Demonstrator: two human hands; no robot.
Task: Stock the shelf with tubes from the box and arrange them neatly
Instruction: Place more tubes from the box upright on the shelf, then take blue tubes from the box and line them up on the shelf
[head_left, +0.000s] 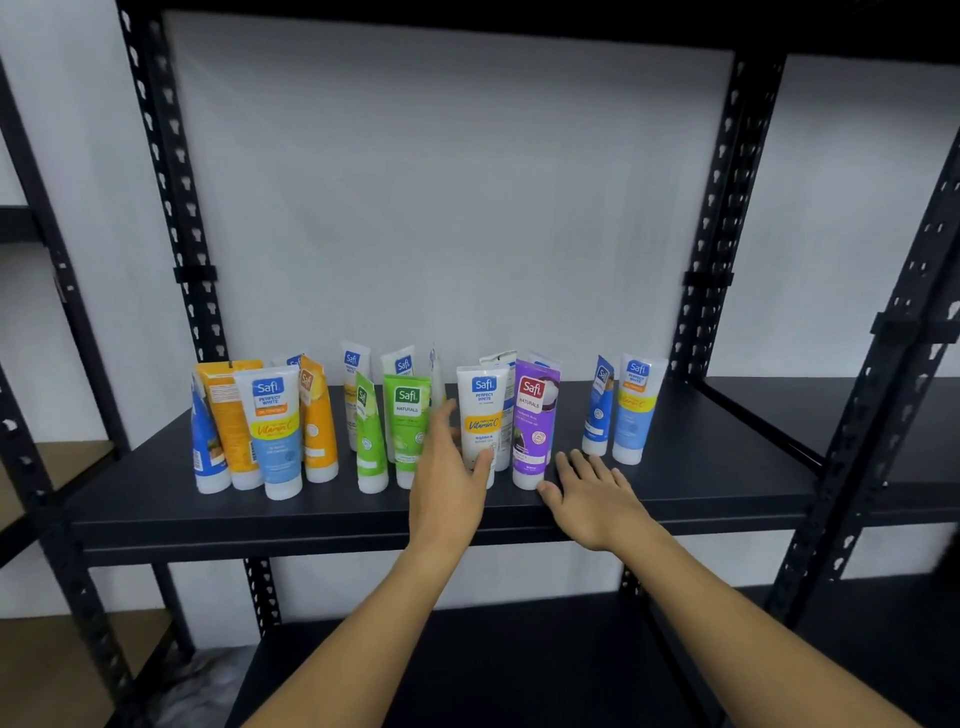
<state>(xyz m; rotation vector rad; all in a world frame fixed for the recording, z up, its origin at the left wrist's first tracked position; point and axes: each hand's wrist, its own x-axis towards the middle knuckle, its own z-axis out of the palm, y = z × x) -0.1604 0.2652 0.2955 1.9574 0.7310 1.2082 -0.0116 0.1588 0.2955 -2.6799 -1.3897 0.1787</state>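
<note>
Several Safi tubes stand cap-down on the black shelf board (717, 467). My left hand (447, 483) grips the white Vitamin C tube (482, 410) near its base, thumb on the front and fingers round its left side. Right beside it stands a purple tube (535, 421). My right hand (592, 493) lies flat on the shelf with its fingers spread, the thumb touching the purple tube's cap. Two green tubes (408, 415) stand left of my left hand. Orange and blue-white tubes (272, 426) cluster at the far left. A blue-white pair (631, 405) stands to the right. No box is in view.
More white tubes (356, 369) stand in a back row near the white wall. Perforated black uprights (719, 208) frame the bay. The shelf's right part holds nothing. A lower black shelf (493, 665) lies beneath my forearms, and another rack (909, 415) adjoins on the right.
</note>
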